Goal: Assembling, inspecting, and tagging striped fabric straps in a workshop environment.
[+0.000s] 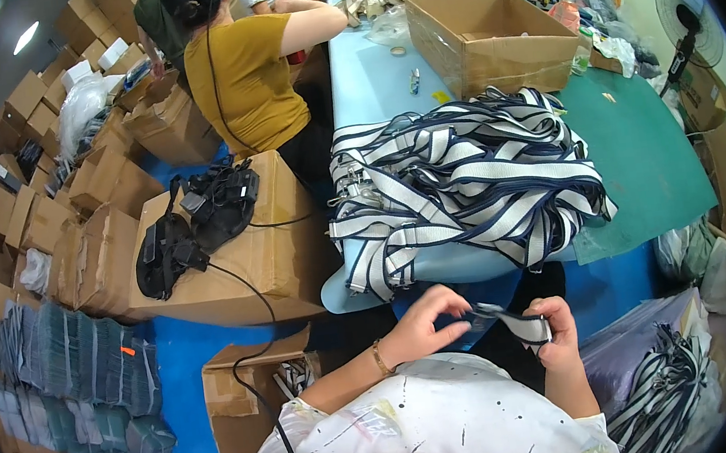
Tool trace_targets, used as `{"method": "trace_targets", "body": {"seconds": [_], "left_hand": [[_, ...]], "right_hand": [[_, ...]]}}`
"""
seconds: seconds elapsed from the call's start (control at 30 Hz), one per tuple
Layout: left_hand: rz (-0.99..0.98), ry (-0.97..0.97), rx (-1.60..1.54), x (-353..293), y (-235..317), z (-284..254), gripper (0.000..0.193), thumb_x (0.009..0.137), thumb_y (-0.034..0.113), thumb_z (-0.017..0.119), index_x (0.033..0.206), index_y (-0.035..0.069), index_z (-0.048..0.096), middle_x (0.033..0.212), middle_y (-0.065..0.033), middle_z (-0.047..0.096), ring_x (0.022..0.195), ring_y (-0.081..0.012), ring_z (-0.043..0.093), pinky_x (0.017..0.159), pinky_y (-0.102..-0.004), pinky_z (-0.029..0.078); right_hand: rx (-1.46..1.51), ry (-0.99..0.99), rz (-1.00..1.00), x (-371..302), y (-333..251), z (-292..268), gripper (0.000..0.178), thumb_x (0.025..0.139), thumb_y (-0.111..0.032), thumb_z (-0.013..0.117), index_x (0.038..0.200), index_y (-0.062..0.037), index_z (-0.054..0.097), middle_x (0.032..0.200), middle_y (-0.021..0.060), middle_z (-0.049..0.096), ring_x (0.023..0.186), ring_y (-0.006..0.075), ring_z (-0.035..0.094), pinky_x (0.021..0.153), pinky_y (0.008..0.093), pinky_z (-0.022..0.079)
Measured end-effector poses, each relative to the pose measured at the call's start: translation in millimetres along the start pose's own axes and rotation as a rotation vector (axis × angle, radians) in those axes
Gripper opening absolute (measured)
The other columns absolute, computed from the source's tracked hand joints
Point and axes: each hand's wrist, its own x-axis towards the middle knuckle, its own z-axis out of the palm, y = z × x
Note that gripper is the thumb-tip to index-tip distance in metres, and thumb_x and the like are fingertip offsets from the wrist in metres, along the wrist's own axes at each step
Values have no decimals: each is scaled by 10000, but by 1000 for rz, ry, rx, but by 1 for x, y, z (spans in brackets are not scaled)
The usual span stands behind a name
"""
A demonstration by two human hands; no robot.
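Observation:
Below the table's near edge, my right hand (556, 330) pinches a white strap with dark navy edges (527, 328). The strap bends in a short curve toward my left hand (428, 322). The fingers of my left hand are curled at the strap's dark other end, the thumb a little apart below. Just beyond both hands, a big heap of the same striped straps (474, 178) lies on the table, some hanging over its edge. Metal clips (357, 189) show at the heap's left side.
An open cardboard box (494, 41) stands behind the heap on the light blue table (369, 83). A green mat (641, 150) covers its right side. On the left, black gear with cables (201, 218) rests on a carton (286, 262). More straps (664, 389) lie low right. Co-workers stand beyond.

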Motion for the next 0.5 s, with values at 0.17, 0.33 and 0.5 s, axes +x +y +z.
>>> {"method": "trace_targets", "body": {"seconds": [0.17,0.33,0.5], "left_hand": [[14,-469,-237,3,19,21,511,804,184,656,1245,24,452,1159,-136,511,1073,-225,499,906,-312,416],[97,-356,-148,7,20,20,461,839,205,634,1227,35,453,1149,-119,516,1060,-205,495,894,-323,412],[-66,-114,-731,6,28,-1,266,942,91,471,1191,0,476,1010,-27,590,906,-78,545,788,-234,454]], "right_hand": [[-304,20,-115,32,-22,40,421,780,-101,646,1166,12,524,1043,77,429,915,136,486,781,227,389],[-634,-76,-426,53,-27,77,507,728,56,626,1217,34,496,1151,176,427,984,255,497,810,290,419],[-505,123,-525,64,-35,73,525,716,138,631,1210,22,493,1151,113,395,959,177,487,793,237,418]]}}
